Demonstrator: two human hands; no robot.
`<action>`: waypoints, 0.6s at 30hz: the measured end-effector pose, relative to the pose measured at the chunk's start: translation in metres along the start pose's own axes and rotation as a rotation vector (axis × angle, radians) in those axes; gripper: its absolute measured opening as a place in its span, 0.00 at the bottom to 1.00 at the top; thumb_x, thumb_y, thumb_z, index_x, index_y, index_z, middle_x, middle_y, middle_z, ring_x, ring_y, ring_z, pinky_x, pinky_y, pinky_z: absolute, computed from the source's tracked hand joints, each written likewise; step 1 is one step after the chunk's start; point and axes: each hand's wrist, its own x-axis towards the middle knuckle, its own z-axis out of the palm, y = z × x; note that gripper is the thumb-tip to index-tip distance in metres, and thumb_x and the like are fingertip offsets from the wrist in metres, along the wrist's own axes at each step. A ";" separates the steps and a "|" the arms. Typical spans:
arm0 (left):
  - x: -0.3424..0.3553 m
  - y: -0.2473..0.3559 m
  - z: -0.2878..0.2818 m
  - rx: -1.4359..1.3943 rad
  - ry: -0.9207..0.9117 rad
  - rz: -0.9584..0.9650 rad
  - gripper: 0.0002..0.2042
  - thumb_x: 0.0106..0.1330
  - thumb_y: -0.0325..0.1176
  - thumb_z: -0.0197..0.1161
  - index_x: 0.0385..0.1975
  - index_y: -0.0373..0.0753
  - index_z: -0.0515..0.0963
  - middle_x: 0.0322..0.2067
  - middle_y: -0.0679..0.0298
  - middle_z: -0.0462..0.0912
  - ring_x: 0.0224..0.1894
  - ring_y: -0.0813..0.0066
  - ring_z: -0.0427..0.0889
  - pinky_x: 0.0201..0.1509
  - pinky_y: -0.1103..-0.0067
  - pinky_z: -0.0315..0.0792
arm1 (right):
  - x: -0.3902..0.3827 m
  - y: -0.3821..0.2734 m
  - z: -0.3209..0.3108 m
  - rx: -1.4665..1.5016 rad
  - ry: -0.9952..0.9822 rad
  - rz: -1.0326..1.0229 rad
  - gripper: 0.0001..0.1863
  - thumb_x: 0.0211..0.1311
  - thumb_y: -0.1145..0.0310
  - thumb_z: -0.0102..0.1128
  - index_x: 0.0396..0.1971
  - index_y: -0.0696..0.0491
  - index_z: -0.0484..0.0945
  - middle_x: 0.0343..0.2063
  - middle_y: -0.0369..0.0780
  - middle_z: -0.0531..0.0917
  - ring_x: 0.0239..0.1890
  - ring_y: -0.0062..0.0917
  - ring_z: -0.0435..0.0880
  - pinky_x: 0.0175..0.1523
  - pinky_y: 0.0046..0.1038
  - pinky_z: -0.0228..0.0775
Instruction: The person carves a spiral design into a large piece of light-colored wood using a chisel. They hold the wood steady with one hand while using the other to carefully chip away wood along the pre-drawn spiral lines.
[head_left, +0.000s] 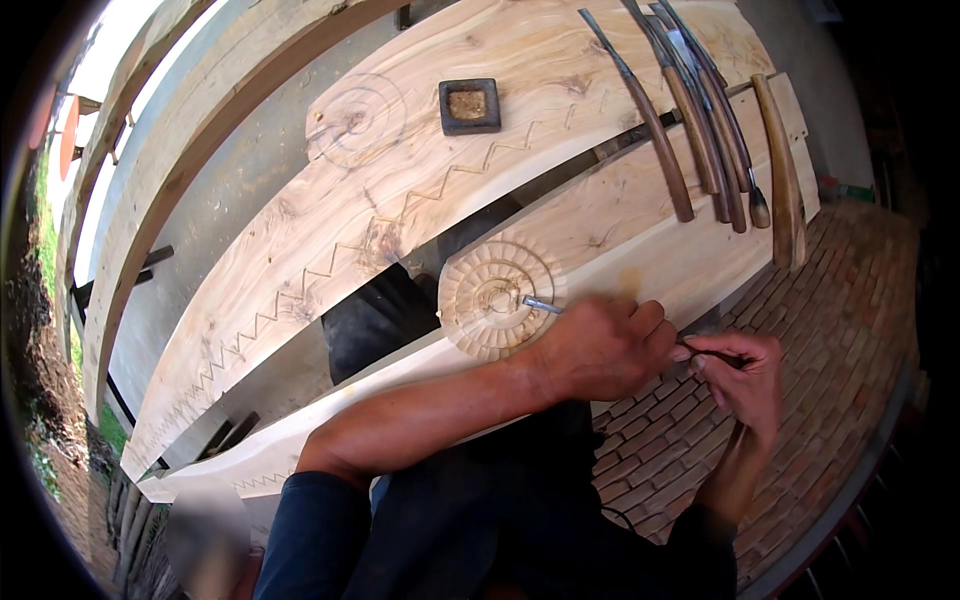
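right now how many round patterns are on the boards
2: a carved circle on the near board, by the chisel tip, and a drawn circle at the far board's upper-left edge. More may hide under the left arm.

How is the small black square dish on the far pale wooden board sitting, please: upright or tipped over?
Upright: the dish rests on the board with its open hollow facing up, brown inside.

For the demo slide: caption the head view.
Left hand and right hand hold a slim tool at a carved rosette on a wooden board.
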 end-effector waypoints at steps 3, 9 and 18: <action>0.001 0.000 0.000 0.002 0.026 -0.052 0.16 0.70 0.43 0.73 0.26 0.44 0.75 0.26 0.66 0.71 0.24 0.68 0.78 0.25 0.71 0.73 | 0.007 0.001 0.001 -0.012 -0.021 0.000 0.14 0.64 0.85 0.72 0.48 0.61 0.93 0.29 0.41 0.92 0.17 0.10 0.76 0.20 0.16 0.63; 0.002 0.000 0.003 0.060 0.043 -0.054 0.17 0.70 0.44 0.73 0.25 0.44 0.74 0.25 0.67 0.71 0.24 0.69 0.77 0.25 0.71 0.72 | 0.014 0.006 -0.001 -0.012 -0.027 -0.042 0.14 0.62 0.86 0.73 0.47 0.61 0.93 0.28 0.39 0.92 0.17 0.10 0.76 0.20 0.16 0.63; 0.001 0.003 0.003 0.021 0.064 0.070 0.14 0.69 0.44 0.73 0.30 0.43 0.78 0.28 0.68 0.70 0.27 0.72 0.75 0.28 0.75 0.70 | 0.000 0.014 -0.010 -0.075 -0.025 -0.205 0.15 0.59 0.85 0.75 0.47 0.60 0.94 0.22 0.36 0.89 0.16 0.11 0.77 0.21 0.16 0.64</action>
